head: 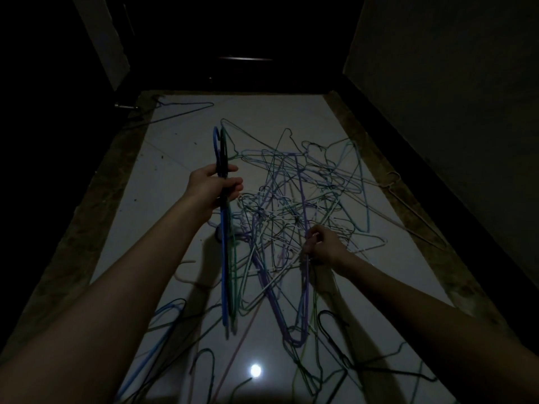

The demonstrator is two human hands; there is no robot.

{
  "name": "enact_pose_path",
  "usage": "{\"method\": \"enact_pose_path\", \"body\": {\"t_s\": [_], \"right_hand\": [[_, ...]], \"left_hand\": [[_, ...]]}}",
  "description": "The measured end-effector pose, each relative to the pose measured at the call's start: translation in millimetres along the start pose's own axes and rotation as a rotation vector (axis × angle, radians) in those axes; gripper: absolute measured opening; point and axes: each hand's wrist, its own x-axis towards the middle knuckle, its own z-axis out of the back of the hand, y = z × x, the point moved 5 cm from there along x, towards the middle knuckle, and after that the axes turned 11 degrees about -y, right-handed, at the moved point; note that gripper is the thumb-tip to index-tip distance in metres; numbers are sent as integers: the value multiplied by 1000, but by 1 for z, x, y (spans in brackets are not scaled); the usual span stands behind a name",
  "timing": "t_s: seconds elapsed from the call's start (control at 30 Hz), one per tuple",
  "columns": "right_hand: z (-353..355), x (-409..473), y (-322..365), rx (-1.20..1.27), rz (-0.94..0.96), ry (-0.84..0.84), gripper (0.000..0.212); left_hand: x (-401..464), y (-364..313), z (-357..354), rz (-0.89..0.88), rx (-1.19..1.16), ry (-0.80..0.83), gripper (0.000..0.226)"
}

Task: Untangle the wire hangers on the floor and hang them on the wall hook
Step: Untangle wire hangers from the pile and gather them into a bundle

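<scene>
A tangled heap of wire hangers (294, 205) in blue, purple, green and white lies on the pale tiled floor (163, 182). My left hand (214, 186) grips a small bunch of freed hangers (224, 258), a blue and a green one among them, held up edge-on above the floor left of the heap. My right hand (322, 243) pinches a purple hanger (304, 217) that is still caught in the heap. No wall hook shows in this dim view.
Loose hangers lie apart: one at the far left (186, 107), one by the right skirting (408, 205), several near my feet (335, 345). A dark door with a handle (245, 58) closes the far end. Walls flank the narrow floor. A lamp glare (255, 370) reflects on the tiles.
</scene>
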Motion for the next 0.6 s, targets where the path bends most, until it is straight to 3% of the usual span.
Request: {"method": "enact_pose_path", "body": {"t_s": [0.5,0.6], "right_hand": [[-8,-23,44,60,152,138,19],[-19,-13,49,-38,169,58,22]], "left_hand": [[-4,-6,34,-7,158,-75,19],[-2,-5,42,6,158,-76,19]]}}
